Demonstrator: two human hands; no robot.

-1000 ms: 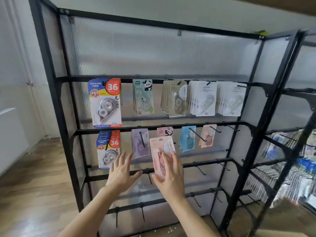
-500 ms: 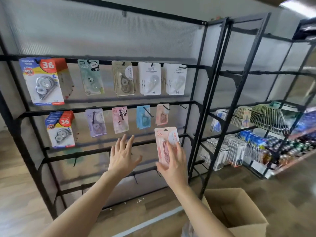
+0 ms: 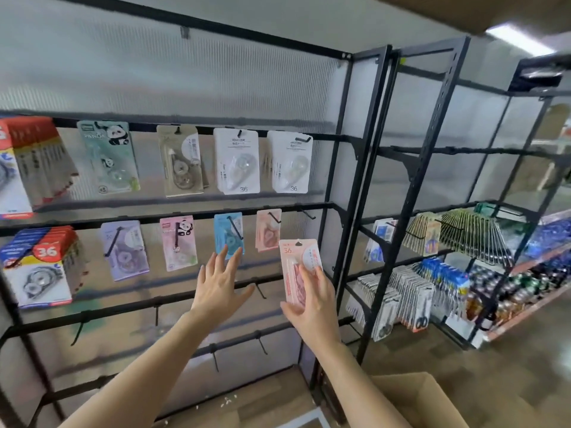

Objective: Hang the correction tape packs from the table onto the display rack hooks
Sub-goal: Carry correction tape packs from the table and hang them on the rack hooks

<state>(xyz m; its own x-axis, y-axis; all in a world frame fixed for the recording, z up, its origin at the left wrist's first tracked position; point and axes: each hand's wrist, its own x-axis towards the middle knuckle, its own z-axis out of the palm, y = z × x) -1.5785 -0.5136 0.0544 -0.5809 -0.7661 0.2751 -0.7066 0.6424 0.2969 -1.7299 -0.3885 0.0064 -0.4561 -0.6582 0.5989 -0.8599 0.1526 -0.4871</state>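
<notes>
Pack (image 3: 293,257) position at display rack (image 3: 327,138)

Right hand (image 3: 315,307) grips the pink correction tape pack upright by its lower half, thumb on the left edge, fingers across the face. It sits just below the hanging peach pack (image 3: 268,230). Left hand (image 3: 217,288) is raised, fingers spread, holding nothing.

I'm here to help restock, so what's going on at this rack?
A person is filling the display rack with correction tape. Their right hand holds a pink pack near the right end of the second row, below a bare hook, not yet hung. Their left hand is open and empty. White packs hang on the row above.
</notes>
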